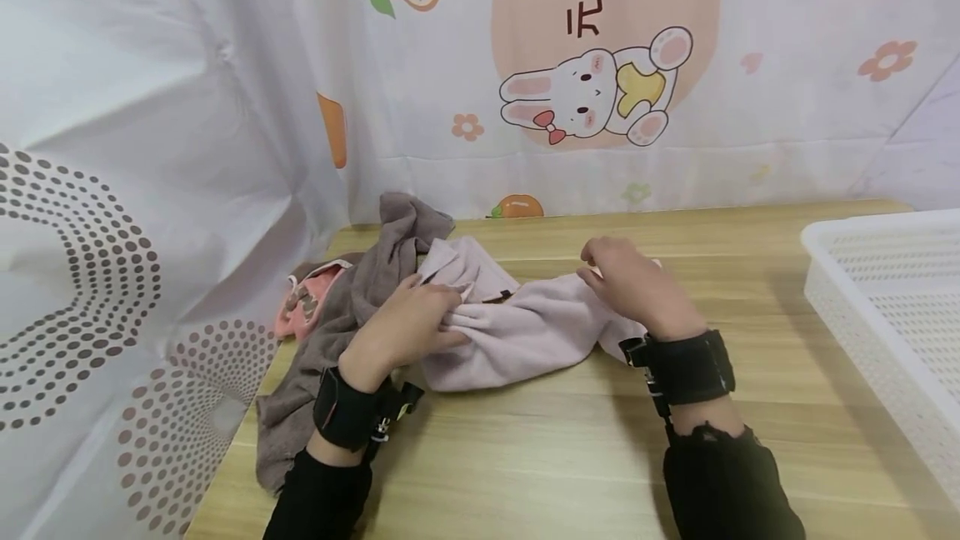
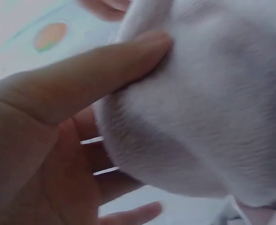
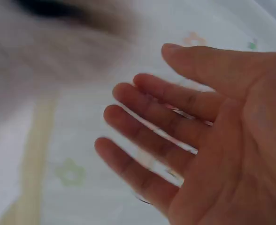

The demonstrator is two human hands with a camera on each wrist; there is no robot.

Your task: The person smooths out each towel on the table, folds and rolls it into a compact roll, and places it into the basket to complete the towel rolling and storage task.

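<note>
A crumpled pale pink towel [image 1: 525, 340] lies across the middle of the table, with a small dark tag near its upper folds. My left hand [image 1: 408, 323] grips its left part. In the left wrist view the thumb [image 2: 128, 58] presses on the plush cloth [image 2: 189, 122], with the other fingers behind it. At the towel's right end is my right hand [image 1: 633, 286]. Seen from the right wrist, this hand [image 3: 194, 131] has its fingers spread and relaxed, and it holds nothing; the blurred cloth [image 3: 49, 65] hangs beyond the fingertips.
Left of the pink towel, a grey-brown towel [image 1: 363, 290] lies in a heap, partly under my left forearm. A coral patterned cloth [image 1: 311, 298] shows beside it. On the right stands a white plastic basket [image 1: 847, 273]. A printed curtain [image 1: 420, 107] hangs behind the wooden table [image 1: 487, 457].
</note>
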